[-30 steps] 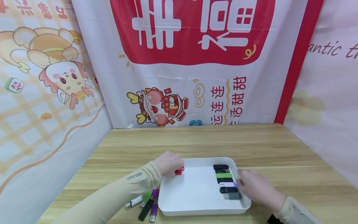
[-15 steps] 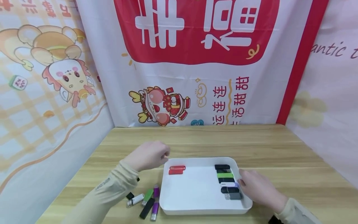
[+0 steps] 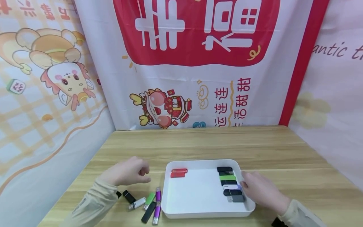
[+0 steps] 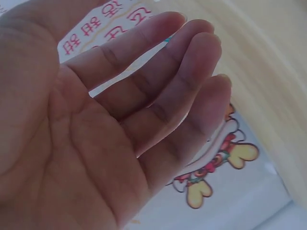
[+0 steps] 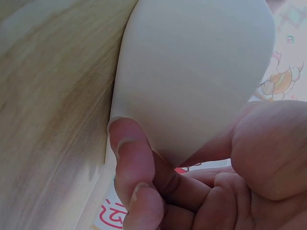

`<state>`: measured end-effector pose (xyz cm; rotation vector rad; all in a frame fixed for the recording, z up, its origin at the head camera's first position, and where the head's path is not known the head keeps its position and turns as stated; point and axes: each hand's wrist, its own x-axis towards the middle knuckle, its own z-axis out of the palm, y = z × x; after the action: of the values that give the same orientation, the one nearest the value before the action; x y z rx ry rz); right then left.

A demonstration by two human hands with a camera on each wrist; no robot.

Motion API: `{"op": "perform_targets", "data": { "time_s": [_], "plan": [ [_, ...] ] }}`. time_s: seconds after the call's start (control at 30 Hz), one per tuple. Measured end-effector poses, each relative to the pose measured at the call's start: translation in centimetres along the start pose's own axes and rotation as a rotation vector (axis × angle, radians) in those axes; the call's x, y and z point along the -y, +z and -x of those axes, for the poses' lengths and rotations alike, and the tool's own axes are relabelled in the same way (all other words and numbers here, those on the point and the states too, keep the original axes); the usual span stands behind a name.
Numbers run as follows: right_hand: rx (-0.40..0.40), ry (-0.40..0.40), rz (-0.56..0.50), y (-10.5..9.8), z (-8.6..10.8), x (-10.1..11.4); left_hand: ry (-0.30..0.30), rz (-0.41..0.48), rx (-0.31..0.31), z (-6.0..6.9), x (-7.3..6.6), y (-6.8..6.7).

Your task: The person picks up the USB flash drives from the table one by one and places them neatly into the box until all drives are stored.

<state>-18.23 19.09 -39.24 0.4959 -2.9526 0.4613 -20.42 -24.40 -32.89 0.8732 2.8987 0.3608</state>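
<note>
My left hand (image 3: 129,171) hovers above the table, left of the white tray (image 3: 201,192), holding nothing. In the left wrist view its fingers (image 4: 163,91) are loosely bent with a bare palm. At the tray's right side my right hand (image 3: 261,190) grips the wall, thumb over the rim and fingers against the outside, as the right wrist view shows. Two red USB sticks (image 3: 178,175) lie in the tray's far left corner. Along its right side runs a column of several USB sticks, among them a lime green one (image 3: 227,177) and a grey one (image 3: 236,198).
Left of the tray, loose on the wooden table (image 3: 198,142), lie a black USB stick (image 3: 129,196), a white one (image 3: 137,203), a green one (image 3: 149,199), a longer black one (image 3: 148,212) and two purple ones (image 3: 157,214). Printed cloths hang around the table.
My left hand has come away from the red USB sticks in the tray, moving left and towards me over the table. The right hand has stayed on the tray's right wall.
</note>
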Motion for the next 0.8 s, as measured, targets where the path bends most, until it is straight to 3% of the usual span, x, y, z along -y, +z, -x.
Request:
{"op": "perform_targets", "data": {
  "time_s": [0.4,0.8],
  "plan": [
    [0.010,0.017,-0.010,0.0,0.0,-0.1,0.004,0.063,-0.007,2.5,2.4,1.7],
    [0.024,0.025,-0.023,-0.3,0.0,0.2,0.042,0.096,-0.077,4.0,4.3,2.6]
  ]
}}
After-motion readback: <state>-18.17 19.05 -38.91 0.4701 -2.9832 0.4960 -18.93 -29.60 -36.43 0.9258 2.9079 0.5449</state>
